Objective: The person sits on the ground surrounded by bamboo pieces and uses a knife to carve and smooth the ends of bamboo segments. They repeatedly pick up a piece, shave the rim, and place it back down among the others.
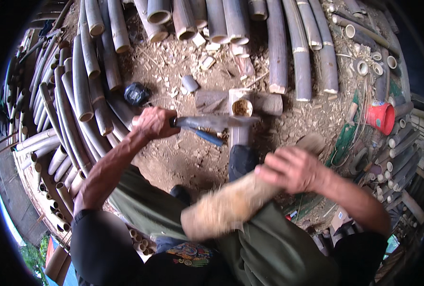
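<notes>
Shirt nearest, left hand holds knife, right hand apparently a mallet.

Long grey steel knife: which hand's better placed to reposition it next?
Left, most likely. The left hand is closed around the dark handle of the long grey steel knife. The right hand grips a thick, pale wooden club, so it would have to free itself first.

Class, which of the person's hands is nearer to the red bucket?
Right. The right hand, around a wooden club, is left of and below the red bucket in the picture; the left hand, holding a knife, is much farther left.
</notes>
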Motion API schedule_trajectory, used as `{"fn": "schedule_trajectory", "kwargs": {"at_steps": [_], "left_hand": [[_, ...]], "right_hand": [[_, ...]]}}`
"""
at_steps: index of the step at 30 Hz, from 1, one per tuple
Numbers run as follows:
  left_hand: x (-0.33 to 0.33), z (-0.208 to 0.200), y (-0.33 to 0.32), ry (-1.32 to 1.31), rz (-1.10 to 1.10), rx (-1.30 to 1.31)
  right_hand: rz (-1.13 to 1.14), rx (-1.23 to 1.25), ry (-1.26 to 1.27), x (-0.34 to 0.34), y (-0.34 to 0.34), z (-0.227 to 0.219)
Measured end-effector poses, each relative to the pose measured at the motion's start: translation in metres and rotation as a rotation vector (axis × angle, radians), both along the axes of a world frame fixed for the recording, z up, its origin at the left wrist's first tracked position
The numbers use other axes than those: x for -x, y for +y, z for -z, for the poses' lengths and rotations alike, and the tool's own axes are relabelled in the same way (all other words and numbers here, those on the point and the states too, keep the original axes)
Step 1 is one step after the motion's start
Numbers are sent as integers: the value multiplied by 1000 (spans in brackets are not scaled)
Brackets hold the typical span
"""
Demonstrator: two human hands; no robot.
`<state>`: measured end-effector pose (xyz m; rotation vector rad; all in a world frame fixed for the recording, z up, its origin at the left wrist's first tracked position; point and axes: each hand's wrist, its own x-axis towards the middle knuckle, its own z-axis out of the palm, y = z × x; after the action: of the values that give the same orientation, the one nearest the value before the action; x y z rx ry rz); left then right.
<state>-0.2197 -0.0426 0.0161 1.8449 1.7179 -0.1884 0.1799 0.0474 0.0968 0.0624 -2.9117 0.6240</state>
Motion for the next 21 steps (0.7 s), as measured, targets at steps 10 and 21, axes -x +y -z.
{"fn": "schedule_trajectory", "kwargs": {"at_steps": [10, 21], "left_hand": [[-10, 23, -49, -29, -596, -120], [-31, 45, -4, 123, -465, -448]], "right_hand": [[1364, 597, -170, -90, -173, 115], [1530, 583, -348, -132, -122, 160]]}}
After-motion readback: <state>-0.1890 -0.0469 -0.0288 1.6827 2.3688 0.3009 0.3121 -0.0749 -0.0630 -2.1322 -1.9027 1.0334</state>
